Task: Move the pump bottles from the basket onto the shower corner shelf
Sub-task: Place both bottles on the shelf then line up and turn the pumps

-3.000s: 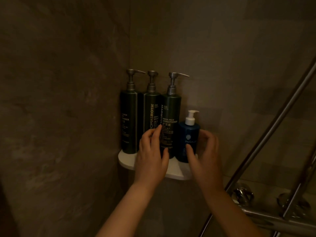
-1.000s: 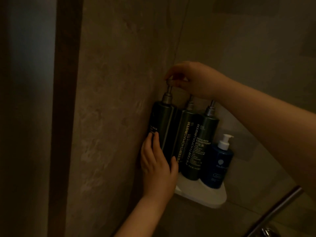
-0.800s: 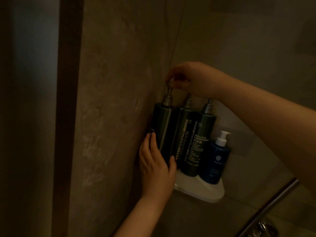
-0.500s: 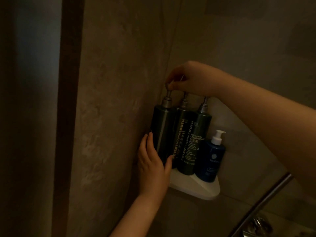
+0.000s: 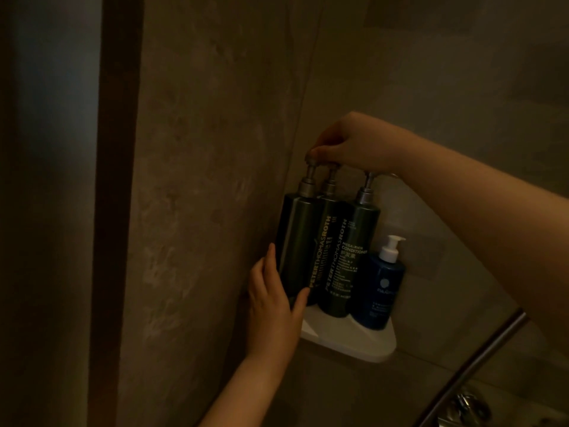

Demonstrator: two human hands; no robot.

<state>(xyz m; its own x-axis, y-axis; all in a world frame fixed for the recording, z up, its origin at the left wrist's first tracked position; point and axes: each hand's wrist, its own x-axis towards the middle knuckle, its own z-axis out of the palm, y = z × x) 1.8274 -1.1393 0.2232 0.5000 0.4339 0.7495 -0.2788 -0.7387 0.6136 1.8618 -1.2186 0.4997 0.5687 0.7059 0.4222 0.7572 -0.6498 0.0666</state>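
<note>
Three tall dark green pump bottles stand in a row on the white corner shelf (image 5: 354, 343): the left bottle (image 5: 297, 241), the middle bottle (image 5: 326, 238) and the right bottle (image 5: 354, 251). A short blue bottle (image 5: 380, 288) with a white pump stands at the right end. My left hand (image 5: 272, 298) wraps the lower body of the left bottle. My right hand (image 5: 354, 146) reaches over from the right and pinches that bottle's pump head. The basket is out of view.
Brown stone walls meet at the corner behind the shelf. A dark vertical frame (image 5: 118, 180) runs down the left. A slanted metal rail (image 5: 480, 362) and a chrome tap fitting (image 5: 468, 408) sit at the lower right.
Three seconds ago both hands were low at the shelf front. My right hand has since gone up to the left bottle's pump, my left hand to its body. The view has drifted slightly.
</note>
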